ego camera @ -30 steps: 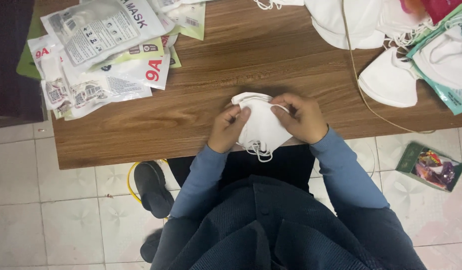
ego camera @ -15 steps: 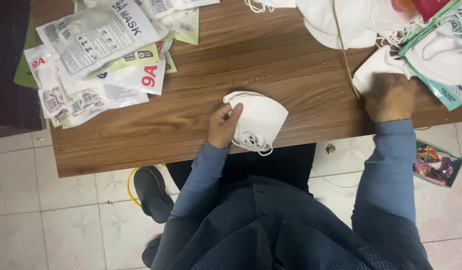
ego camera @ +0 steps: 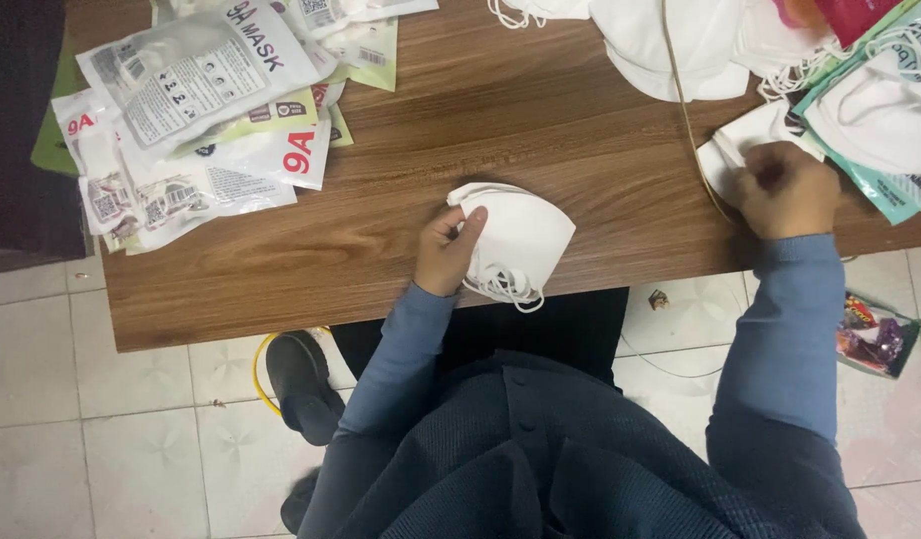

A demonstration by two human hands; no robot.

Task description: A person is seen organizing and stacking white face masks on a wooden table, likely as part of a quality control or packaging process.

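Left hand [ego camera: 447,252] pins 1 folded white face mask [ego camera: 515,240] at frame centre, near the wooden table's [ego camera: 540,130] front edge, right hand [ego camera: 785,188] pinches another white mask [ego camera: 745,145] at right; risk: dangling ear loops [ego camera: 500,287] snag, dragging the centre mask off.

Brown wooden desk [ego camera: 540,130] with a visible grain, pretty cluttered. Off to the far side from the left fingers there's a messy pile of empty plastic mask wrappers [ego camera: 196,110], white and pale green, overlapping each other. Beyond the right fingers sits a heap of loose white masks [ego camera: 680,40] and a few teal-edged packets [ego camera: 885,120]. A thin tan cord [ego camera: 685,120] runs across the wood. Below, pale tiled floor [ego camera: 91,429], a black shoe [ego camera: 301,384], a colourful wrapper [ego camera: 875,334]
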